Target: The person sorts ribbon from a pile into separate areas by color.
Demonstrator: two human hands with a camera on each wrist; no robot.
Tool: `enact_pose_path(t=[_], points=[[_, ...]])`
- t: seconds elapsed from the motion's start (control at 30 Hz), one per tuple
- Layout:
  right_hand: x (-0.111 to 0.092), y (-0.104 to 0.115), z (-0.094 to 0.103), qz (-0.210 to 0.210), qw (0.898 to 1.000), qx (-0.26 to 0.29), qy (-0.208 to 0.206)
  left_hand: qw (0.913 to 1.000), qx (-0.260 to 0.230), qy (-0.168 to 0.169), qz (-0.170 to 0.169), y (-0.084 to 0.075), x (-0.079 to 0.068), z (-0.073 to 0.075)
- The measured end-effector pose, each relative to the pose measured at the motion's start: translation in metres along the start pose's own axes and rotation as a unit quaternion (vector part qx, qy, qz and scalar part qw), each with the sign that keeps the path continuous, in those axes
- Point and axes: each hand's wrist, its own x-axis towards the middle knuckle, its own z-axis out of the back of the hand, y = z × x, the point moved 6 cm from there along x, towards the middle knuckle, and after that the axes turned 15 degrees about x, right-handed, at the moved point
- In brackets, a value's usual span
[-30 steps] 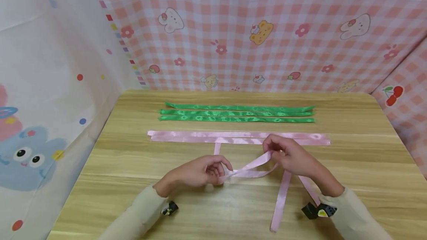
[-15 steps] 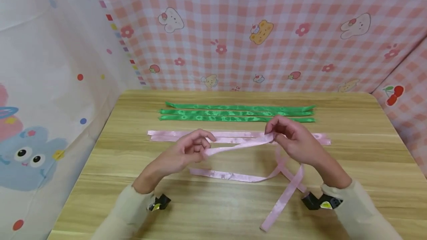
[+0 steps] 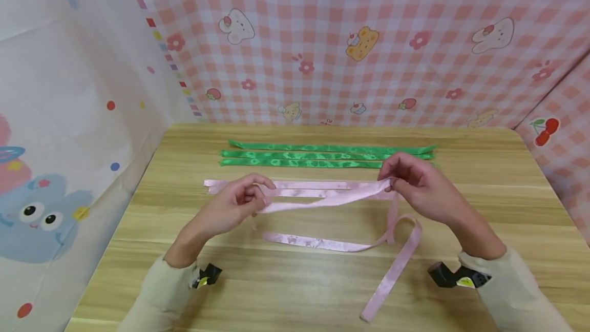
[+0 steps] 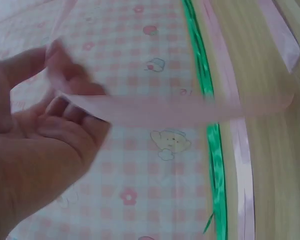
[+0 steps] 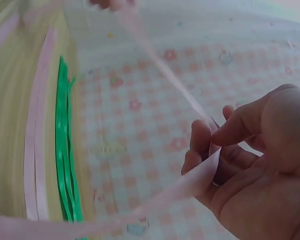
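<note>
A pink satin ribbon (image 3: 329, 201) stretches between my two hands, raised over the table. My left hand (image 3: 230, 204) pinches it between thumb and fingers, with a short end hanging below. My right hand (image 3: 421, 188) pinches it farther right; in the right wrist view the thumb (image 5: 240, 125) presses it against the forefinger. From the right hand the ribbon drops to the table and curls into a loop (image 3: 417, 222). One pink length (image 3: 318, 243) lies leftward and another tail (image 3: 387, 286) slants toward the front. In the left wrist view the held ribbon (image 4: 160, 111) is blurred.
Two pink ribbons (image 3: 286, 185) lie side by side behind the hands. Beyond them are three green ribbons (image 3: 295, 156), laid parallel. A pink checked cloth (image 3: 322, 40) hangs behind the wooden table (image 3: 295, 291), and a white printed cloth (image 3: 83, 65) hangs at the left.
Both hands have risen and moved toward the back, then spread apart, drawing the pink ribbon longer between them. The ribbon on the table has shifted and now curls near the right hand.
</note>
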Motion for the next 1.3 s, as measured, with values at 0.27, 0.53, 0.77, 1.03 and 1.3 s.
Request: enact_pose_path(t=[0.27,0.53,0.77,1.03,1.3], points=[[0.008,0.009,-0.050,0.021,0.995,0.059,0.074,0.9972,0.017,0.064,-0.034,-0.017,0.018,-0.046],[0.006,0.006,-0.069,0.006,0.996,0.017,0.086,0.9850,-0.102,0.121,-0.069,-0.038,0.029,-0.083],[-0.003,0.016,-0.043,0.035,0.995,-0.073,0.056,0.9837,-0.151,0.024,-0.094,-0.046,0.022,-0.059],[-0.011,0.041,-0.018,0.094,0.983,-0.155,0.031,0.9873,-0.125,-0.015,-0.097,-0.052,0.002,-0.020],[-0.032,0.045,0.020,0.075,0.986,-0.146,0.006,0.9957,-0.045,-0.014,-0.080,-0.029,-0.015,0.012]])
